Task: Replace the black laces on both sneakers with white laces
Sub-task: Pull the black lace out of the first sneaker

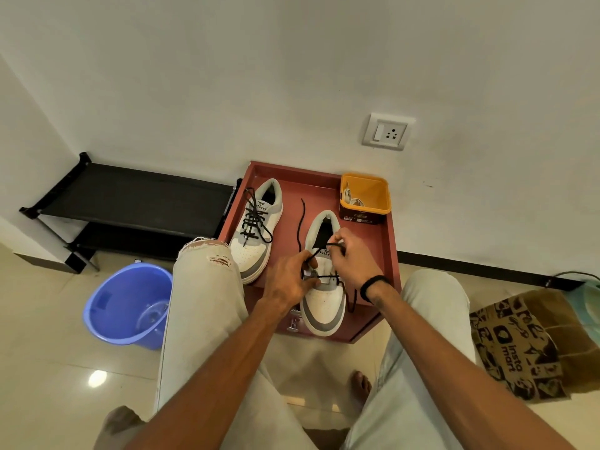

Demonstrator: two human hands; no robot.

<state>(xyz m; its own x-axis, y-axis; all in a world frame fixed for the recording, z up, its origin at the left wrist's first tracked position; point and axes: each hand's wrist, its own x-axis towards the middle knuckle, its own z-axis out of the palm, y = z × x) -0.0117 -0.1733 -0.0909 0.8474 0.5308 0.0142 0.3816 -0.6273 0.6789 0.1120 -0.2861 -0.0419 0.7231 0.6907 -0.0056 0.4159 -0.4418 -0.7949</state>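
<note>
Two white-and-grey sneakers stand on a red-brown cabinet top [383,241]. The left sneaker [256,228] is laced in black. The right sneaker [324,303] is partly unlaced, and one end of its black lace [300,224] trails across the top toward the wall. My left hand [287,280] pinches the lace at the eyelets. My right hand [352,258] pinches a loop of the same lace above the tongue. White laces [352,199] lie coiled in an orange tub [367,196] at the back right corner.
A blue bucket [126,306] sits on the tiled floor to the left, a black shoe rack [130,203] behind it along the wall. A printed brown paper bag [526,345] lies at the right. My knees flank the cabinet. A wall socket [386,131] is above.
</note>
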